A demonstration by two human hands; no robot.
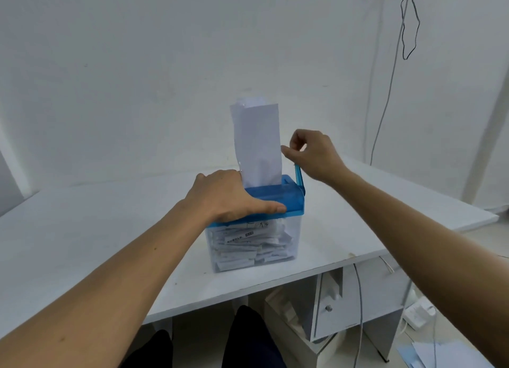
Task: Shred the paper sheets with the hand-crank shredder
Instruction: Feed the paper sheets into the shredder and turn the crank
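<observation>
Presses the left hand flat on the near-left part of the blue plastic lid of a small hand-crank shredder, fingers together over the top, thumb stretched along the lid's front edge. Pinches with the right hand at the top of the blue crank arm, thumb and curled fingers closed there; cannot tell the knob's shape inside that grip. Just below that hand, rising almost upright from the lid's right end, the crank arm's long axis. Between the two hands, touching the left fingertips: a folded white paper sheet, long axis vertical, lower end down in the lid's slot, upper end pointing up with a slight lean to the left. Beneath the left palm: a clear plastic bin packed with white paper strips, some printed, resting on a white tabletop. Up beyond the right hand, a thin dark cable hanging on the wall; under the right forearm, a white drawer unit below the tabletop.
</observation>
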